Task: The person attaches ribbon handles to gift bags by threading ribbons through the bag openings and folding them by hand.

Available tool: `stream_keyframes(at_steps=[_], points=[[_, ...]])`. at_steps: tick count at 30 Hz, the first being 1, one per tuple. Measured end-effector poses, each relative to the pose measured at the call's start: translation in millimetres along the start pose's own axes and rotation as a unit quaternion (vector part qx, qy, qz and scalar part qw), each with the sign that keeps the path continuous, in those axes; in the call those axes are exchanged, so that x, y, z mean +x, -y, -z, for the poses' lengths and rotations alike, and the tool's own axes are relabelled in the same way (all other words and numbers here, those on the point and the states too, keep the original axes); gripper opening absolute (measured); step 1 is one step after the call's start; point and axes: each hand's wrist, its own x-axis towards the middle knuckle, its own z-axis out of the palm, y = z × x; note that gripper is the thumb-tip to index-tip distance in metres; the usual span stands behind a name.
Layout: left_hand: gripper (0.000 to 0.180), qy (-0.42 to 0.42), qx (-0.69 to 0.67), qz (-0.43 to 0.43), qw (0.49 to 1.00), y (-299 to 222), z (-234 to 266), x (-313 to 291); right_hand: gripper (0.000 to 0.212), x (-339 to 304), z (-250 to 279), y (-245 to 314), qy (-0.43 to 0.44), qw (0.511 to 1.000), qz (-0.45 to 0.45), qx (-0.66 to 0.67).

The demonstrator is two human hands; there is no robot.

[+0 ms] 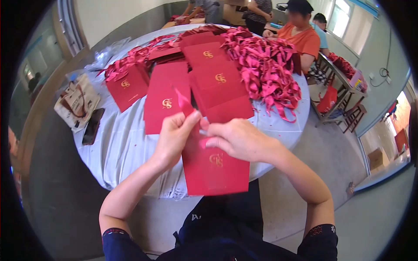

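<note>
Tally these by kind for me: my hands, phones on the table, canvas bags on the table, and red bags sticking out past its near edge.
Left hand and right hand: 2
Phone: 1
Canvas bag: 1
Overhanging red bag: 1
Total: 5

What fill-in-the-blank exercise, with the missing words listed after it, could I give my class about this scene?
1. A pink ____ pokes up from the left hand.
2. The emblem on the red bag below the right hand is ____.
3. In the picture, the phone lies on the ____ side of the table.
4. The person in a black cap is dressed in ____.

Missing words: ribbon; gold; left; orange.
</note>
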Motion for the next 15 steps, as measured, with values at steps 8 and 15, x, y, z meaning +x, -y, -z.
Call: stream_keyframes(at_steps=[8,15], points=[[0.039,-0.096,0.196,-0.122,0.968,-58,75,69,0.027,94,12,2,-0.2,0.972,0.092,-0.084],[0.058,-0.192,0.537,-0.19,0.799,27,149,63,0.023,37,-9,-39,-0.234,0.969,0.058,-0.057]])
